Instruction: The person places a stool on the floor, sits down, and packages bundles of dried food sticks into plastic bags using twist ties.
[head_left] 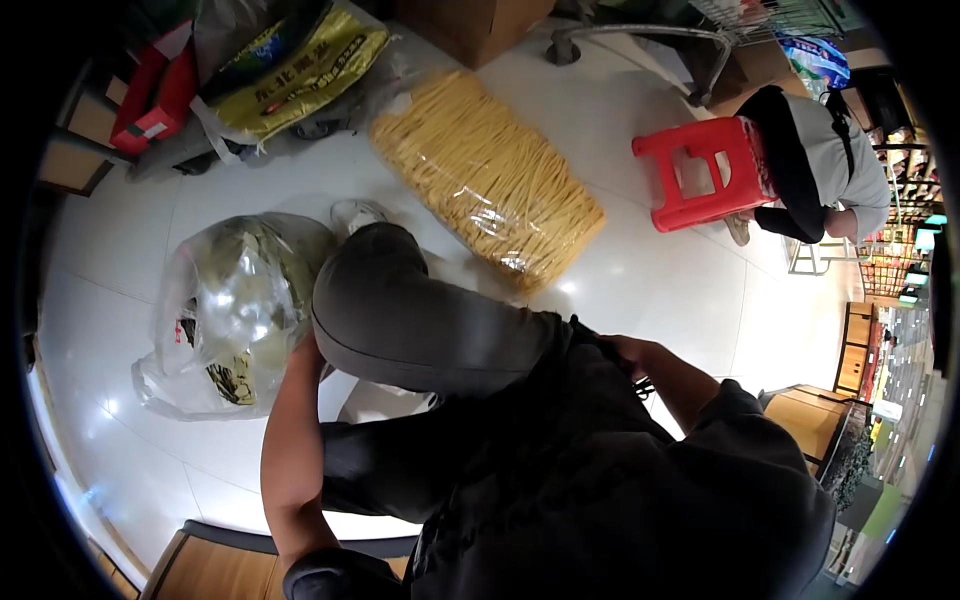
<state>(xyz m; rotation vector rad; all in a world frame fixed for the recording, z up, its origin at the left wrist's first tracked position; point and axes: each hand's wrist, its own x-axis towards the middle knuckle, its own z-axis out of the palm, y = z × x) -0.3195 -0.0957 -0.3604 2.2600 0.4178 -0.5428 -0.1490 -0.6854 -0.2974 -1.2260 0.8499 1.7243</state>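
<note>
My left hand [312, 352] is down beside my bent knee [365, 290], at the edge of a clear plastic bag [250, 270]. The knee and forearm hide its fingers, so whether it grips the bag cannot be seen. Inside the bag are greenish-brown contents that I cannot make out. At my hip, my right hand [627, 352] rests against the dark clothing, its fingers mostly hidden by cloth. In front of my knee lies a large clear package of yellow dried sticks or noodle-like strands [480, 175] on the floor.
A red plastic stool [700, 172] stands at the upper right, beside a crouching person [830, 160]. Shopping cart legs [640, 32] and a cardboard box [470, 28] are at the top. Upper left holds a yellow printed sack [310, 85] and a red box [158, 95].
</note>
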